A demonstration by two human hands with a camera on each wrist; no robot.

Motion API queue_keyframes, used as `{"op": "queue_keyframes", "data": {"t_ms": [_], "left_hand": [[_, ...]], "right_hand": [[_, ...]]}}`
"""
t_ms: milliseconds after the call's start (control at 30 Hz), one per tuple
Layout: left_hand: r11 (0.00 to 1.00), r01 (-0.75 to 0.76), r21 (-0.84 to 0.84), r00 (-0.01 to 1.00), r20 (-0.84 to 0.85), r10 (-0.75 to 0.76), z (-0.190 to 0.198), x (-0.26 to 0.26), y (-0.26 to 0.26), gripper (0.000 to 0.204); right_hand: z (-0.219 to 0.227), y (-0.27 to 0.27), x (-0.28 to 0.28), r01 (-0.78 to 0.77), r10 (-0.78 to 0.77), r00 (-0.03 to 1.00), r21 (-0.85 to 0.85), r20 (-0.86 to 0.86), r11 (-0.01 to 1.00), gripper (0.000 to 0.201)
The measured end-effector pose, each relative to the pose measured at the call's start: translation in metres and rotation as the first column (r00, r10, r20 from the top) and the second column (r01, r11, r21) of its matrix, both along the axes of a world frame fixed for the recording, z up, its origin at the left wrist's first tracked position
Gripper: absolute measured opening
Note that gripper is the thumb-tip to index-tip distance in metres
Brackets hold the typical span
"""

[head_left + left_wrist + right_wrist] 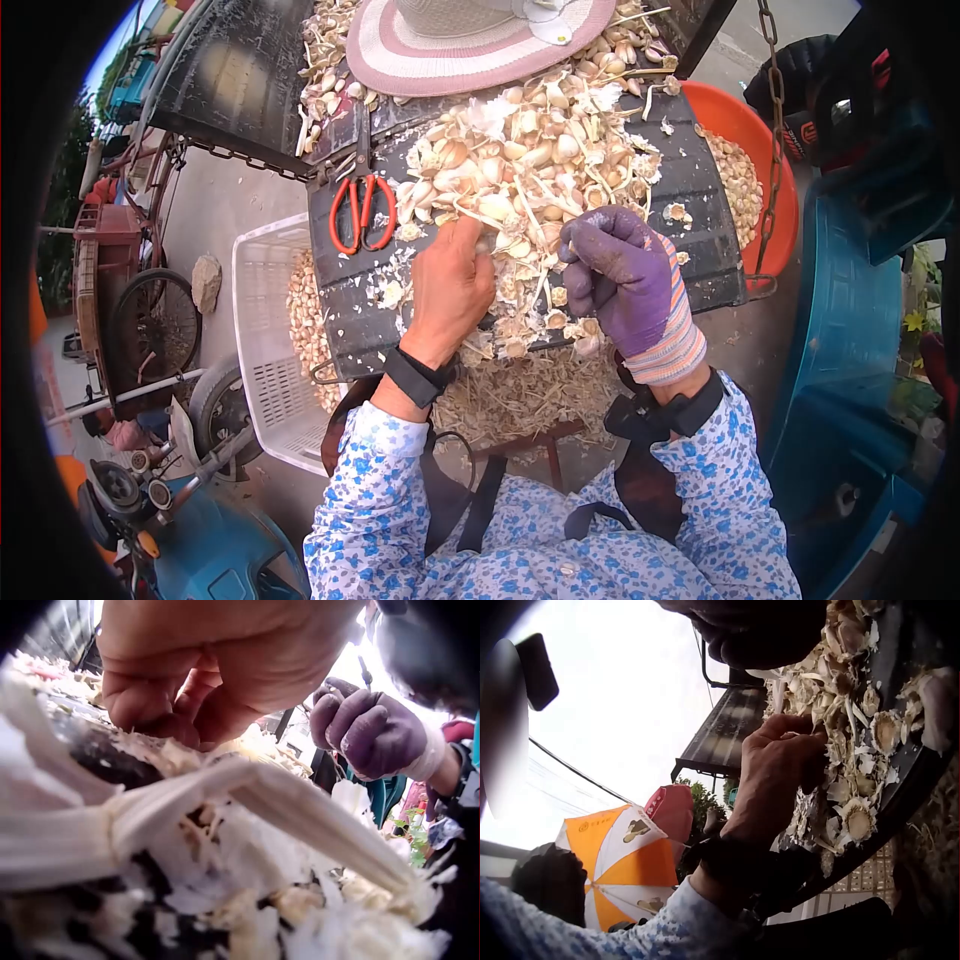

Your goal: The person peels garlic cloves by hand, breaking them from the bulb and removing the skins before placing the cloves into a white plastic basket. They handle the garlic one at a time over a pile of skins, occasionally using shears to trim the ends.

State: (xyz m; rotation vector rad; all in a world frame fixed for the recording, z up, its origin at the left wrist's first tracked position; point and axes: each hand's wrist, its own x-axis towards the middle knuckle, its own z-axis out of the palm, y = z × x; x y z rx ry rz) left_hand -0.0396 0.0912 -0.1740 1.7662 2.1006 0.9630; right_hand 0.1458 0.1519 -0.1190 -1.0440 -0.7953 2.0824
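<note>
The garlic [530, 165] lies in a loose heap across the middle of the worktop [715, 250], a dark ribbed panel, with stalks, root ends and papery skin thinning out towards the near edge. The bare left hand [450, 290] is at the heap's near side, its fingertips down among the pieces; its grip is narrow, but what lies between the tips is hidden, so I cannot tell whether it has hold of a clove. The gloved right hand [625, 280] is beside it, to the right, fingers curled in and no garlic showing in its grip.

Red-handled scissors [366, 200] lie by the left edge, and a striped hat [480, 45] rests on more garlic at the far edge. A white crate [265, 380] of cloves stands below the left edge, an orange basin [785, 190] of them by the right, and dry trimmings [530, 400] lie beneath the near edge.

Loose cloves near that edge could be swept into the trimmings by a careless wrist, and the thick gloved fingers may fumble small pieces. The umbrella [641, 862] in the right wrist view bears small markings, too faint to read; I can make out no brand or label elsewhere
</note>
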Motion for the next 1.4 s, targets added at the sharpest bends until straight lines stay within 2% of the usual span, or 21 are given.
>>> {"op": "queue_keyframes", "data": {"t_ms": [67, 100, 133, 167, 233, 300, 333, 433, 467, 600, 700, 800, 900, 933, 1000, 1067, 1100, 1167, 1267, 1400], "left_hand": [[0.999, 0.032, 0.019, 0.998, 0.049, -0.033, 0.005, 0.0, 0.003, 0.012], [0.992, -0.032, -0.119, 0.945, 0.319, 0.069, 0.012, 0.0, 0.003, 0.011], [0.962, -0.055, -0.268, 0.812, 0.548, 0.199, 0.023, -0.002, 0.001, 0.01], [0.912, -0.032, -0.41, 0.614, 0.712, 0.341, 0.031, -0.005, 0.0, 0.01], [0.937, 0.029, -0.349, 0.323, 0.89, 0.322, 0.036, -0.006, -0.009, 0.013], [0.968, 0.061, -0.242, 0.025, 0.97, 0.241, 0.047, 0.001, -0.019, 0.015], [0.974, 0.074, -0.215, -0.037, 0.975, 0.218, 0.05, 0.002, -0.023, 0.017], [0.977, 0.13, -0.168, -0.15, 0.971, 0.187, 0.053, 0.006, -0.033, 0.018], [0.979, 0.144, -0.147, -0.19, 0.966, 0.173, 0.051, 0.006, -0.037, 0.018], [0.976, 0.111, -0.188, -0.2, 0.957, 0.208, 0.057, 0.007, -0.045, 0.02], [0.972, 0.113, -0.207, -0.144, 0.964, 0.222, 0.059, 0.006, -0.049, 0.021], [0.991, 0.113, -0.079, -0.227, 0.969, 0.103, 0.061, 0.001, -0.054, 0.02], [0.961, 0.21, 0.179, -0.225, 0.966, -0.131, 0.104, 0.011, -0.073, 0.021], [0.906, 0.279, 0.318, -0.171, 0.945, -0.279, 0.121, 0.017, -0.075, 0.015], [0.845, 0.266, 0.465, -0.202, 0.884, -0.422, 0.129, 0.027, -0.111, 0.009], [0.761, 0.21, 0.613, -0.313, 0.78, -0.542, 0.132, 0.034, -0.124, 0.008], [0.643, 0.232, 0.73, -0.357, 0.679, -0.642, 0.14, 0.043, -0.099, 0.01], [0.546, 0.261, 0.796, -0.422, 0.602, -0.677, 0.149, 0.047, -0.09, 0.011], [0.616, 0.254, 0.746, -0.438, 0.656, -0.615, 0.156, 0.048, -0.098, 0.009], [0.681, 0.175, 0.711, -0.31, 0.696, -0.648, 0.167, 0.056, -0.091, 0.01]], "right_hand": [[0.002, -0.001, 0.0, -0.011, 0.011, 1.0, 0.004, 0.003, 1.0, 0.019], [0.003, -0.002, 0.0, -0.015, 0.015, 1.0, 0.007, 0.004, 1.0, 0.019], [0.005, -0.001, 0.0, -0.033, 0.032, 0.999, 0.007, 0.027, 0.999, 0.019], [0.008, 0.0, 0.0, -0.05, 0.049, 0.998, 0.006, 0.051, 0.999, 0.018], [0.009, -0.002, -0.003, -0.071, 0.069, 0.993, 0.022, 0.098, 0.997, 0.017], [0.008, -0.007, -0.011, -0.094, 0.085, 0.986, 0.056, 0.146, 0.994, 0.016], [0.012, -0.009, -0.014, -0.127, 0.115, 0.974, 0.051, 0.197, 0.991, 0.018], [0.006, -0.017, -0.022, -0.197, 0.167, 0.972, 0.181, 0.165, 0.964, 0.024], [0.002, -0.017, -0.022, -0.271, 0.212, 0.951, 0.271, 0.227, 0.924, 0.028], [0.007, -0.021, -0.026, -0.352, 0.268, 0.922, 0.316, 0.28, 0.881, 0.027], [-0.001, -0.024, -0.029, -0.33, 0.247, 0.934, 0.359, 0.257, 0.873, 0.026], [0.008, -0.021, -0.03, -0.362, 0.285, 0.914, 0.264, 0.287, 0.894, 0.024], [0.01, -0.011, -0.023, -0.14, 0.124, 0.988, 0.2, 0.09, 0.97, 0.023], [0.014, -0.005, -0.019, -0.071, 0.055, 0.995, 0.219, 0.081, 0.973, 0.022], [0.009, 0.006, -0.012, 0.029, -0.042, 0.997, 0.186, 0.064, 0.982, 0.022], [0.007, 0.008, -0.01, 0.086, -0.092, 0.995, 0.157, 0.035, 0.984, 0.023], [0.005, 0.008, -0.009, 0.09, -0.097, 0.995, 0.163, 0.037, 0.982, 0.023], [0.004, 0.006, -0.011, 0.101, -0.111, 0.992, 0.166, 0.054, 0.981, 0.022], [0.007, 0.006, -0.012, 0.109, -0.122, 0.99, 0.167, 0.074, 0.98, 0.021], [0.006, 0.006, -0.01, 0.092, -0.102, 0.994, 0.178, 0.048, 0.98, 0.021]]}}
